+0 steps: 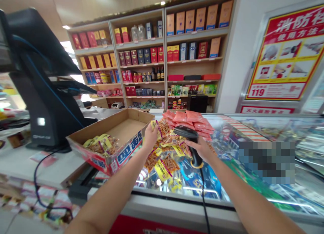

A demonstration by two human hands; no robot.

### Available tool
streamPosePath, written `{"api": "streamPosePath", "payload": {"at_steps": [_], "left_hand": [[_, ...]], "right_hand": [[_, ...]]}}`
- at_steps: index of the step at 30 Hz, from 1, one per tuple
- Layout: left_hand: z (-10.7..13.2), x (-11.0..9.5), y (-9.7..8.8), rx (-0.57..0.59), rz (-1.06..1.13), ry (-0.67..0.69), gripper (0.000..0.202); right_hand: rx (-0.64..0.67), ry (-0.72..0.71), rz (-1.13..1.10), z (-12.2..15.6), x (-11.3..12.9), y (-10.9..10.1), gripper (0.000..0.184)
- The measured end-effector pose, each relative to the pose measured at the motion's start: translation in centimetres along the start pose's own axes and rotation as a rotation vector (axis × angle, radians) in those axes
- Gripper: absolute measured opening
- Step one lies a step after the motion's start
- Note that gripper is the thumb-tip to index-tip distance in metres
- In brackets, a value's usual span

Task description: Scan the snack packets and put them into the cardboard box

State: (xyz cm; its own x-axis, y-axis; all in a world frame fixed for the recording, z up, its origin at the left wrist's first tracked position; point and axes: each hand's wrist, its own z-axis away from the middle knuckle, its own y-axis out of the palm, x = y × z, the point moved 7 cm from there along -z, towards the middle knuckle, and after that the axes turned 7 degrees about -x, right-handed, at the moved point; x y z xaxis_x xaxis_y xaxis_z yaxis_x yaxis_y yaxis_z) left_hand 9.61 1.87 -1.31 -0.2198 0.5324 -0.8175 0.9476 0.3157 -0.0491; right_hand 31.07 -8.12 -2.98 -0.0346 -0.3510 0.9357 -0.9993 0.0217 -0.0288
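My left hand (151, 135) pinches the yellow top of a snack packet (155, 125) just right of an open cardboard box (149, 116). Wrapped round the handle of a black barcode scanner (186, 132) is my right hand (202, 149). The scanner's head points left over a heap of yellow-and-clear snack packets (163, 170) on the glass counter, and its cable runs down over the front edge. More packets of the same kind (103, 144) lie inside the box, at its near left end. Pink packets (193, 116) are piled behind the heap.
A black checkout terminal (43, 78) stands at the left, with a dark cable (37, 180) hanging off the white counter. The glass display counter (227, 126) extends right. Shelves of boxed bottles (141, 56) line the back wall. A red-and-yellow fire hydrant notice (286, 55) hangs at the right.
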Motion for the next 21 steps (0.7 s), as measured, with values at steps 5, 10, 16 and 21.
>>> {"api": "streamPosePath", "payload": {"at_steps": [5,10,16,21], "left_hand": [[2.5,1.4,0.6,-0.025,-0.107,0.134,0.011],[3.0,1.0,-0.1,-0.026,-0.155,0.177,0.009],[3.0,0.5,0.2,-0.005,-0.199,0.158,0.010],[3.0,0.5,0.2,-0.008,-0.181,0.140,0.012]], "right_hand": [[0.031,-0.028,-0.003,0.2,0.6,0.3,0.032],[0.045,-0.017,0.014,0.3,0.7,0.3,0.031],[0.059,-0.022,0.046,0.2,0.5,0.3,0.034],[0.075,-0.023,0.042,0.2,0.5,0.4,0.034]]}}
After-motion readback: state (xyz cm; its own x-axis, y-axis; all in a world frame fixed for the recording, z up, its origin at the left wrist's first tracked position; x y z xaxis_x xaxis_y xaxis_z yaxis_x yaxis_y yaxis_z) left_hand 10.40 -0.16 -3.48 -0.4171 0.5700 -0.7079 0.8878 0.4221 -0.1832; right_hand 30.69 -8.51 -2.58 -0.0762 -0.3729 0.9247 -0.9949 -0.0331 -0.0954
